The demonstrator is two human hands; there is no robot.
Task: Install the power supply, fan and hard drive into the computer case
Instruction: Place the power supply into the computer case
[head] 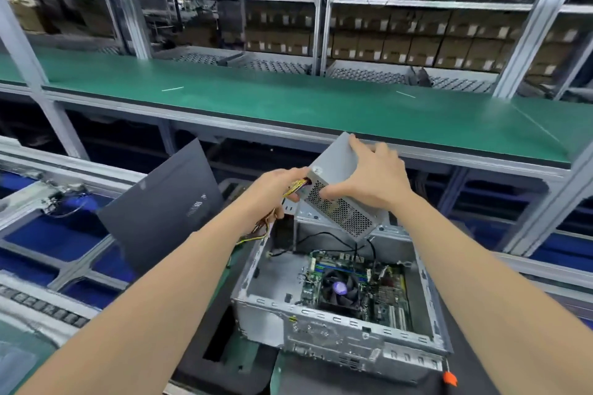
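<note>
A grey metal power supply (337,167) with a perforated side hangs tilted in the air above the far end of the open computer case (266,308). My right hand (372,183) grips it from above, fingers over its top and thumb on the mesh side. My left hand (276,186) holds the bundle of yellow and red cables (256,231) where they leave the power supply; the loose ends trail down past the case's left wall. Inside the case lie a green motherboard (385,295) and a black CPU fan (339,289).
The case's dark side panel (163,205) leans upright to the left of the case. A green shelf (288,99) on a metal frame runs across just behind the power supply. Conveyor rails (48,202) over blue flooring lie at left. An orange tool tip (450,378) shows at bottom right.
</note>
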